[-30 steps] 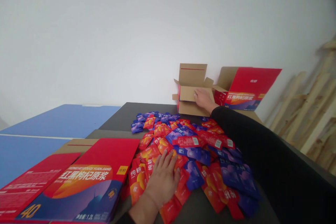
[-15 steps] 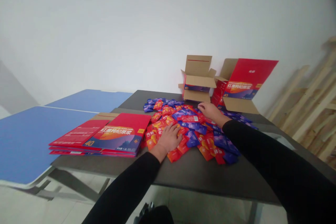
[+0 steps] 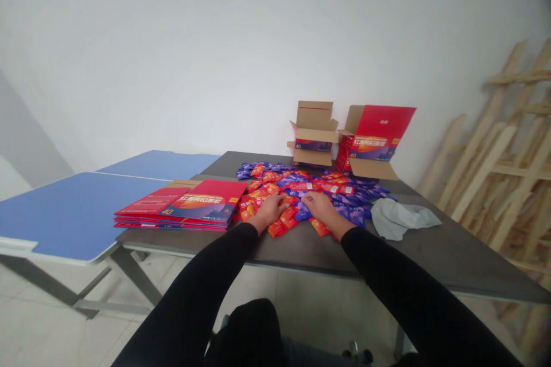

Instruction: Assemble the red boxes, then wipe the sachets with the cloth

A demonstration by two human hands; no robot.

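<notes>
A spread pile of red-orange sachets [image 3: 253, 205] and purple sachets [image 3: 350, 200] lies across the middle of the dark table [image 3: 301, 249]. My left hand [image 3: 271, 210] rests palm down on the red-orange ones at the near side, its fingers slightly apart and reaching inward. Close to its right, my right hand [image 3: 321, 206] is over the near middle of the pile. Its fingers are curled together; whatever may be between them is hidden. Both hands are among the sachets, a small gap apart.
Flattened red cartons [image 3: 202, 200] are stacked on the left. Two open boxes, one brown-flapped [image 3: 313, 146] and one red-lidded [image 3: 372, 146], stand at the back. A grey cloth [image 3: 402, 218] lies on the right. Beyond are a blue table [image 3: 86, 206] and wooden frames [image 3: 495, 178].
My right hand has come back from the far side of the pile to the near middle, beside my left hand. The view has shifted, showing the grey cloth and more wooden frames.
</notes>
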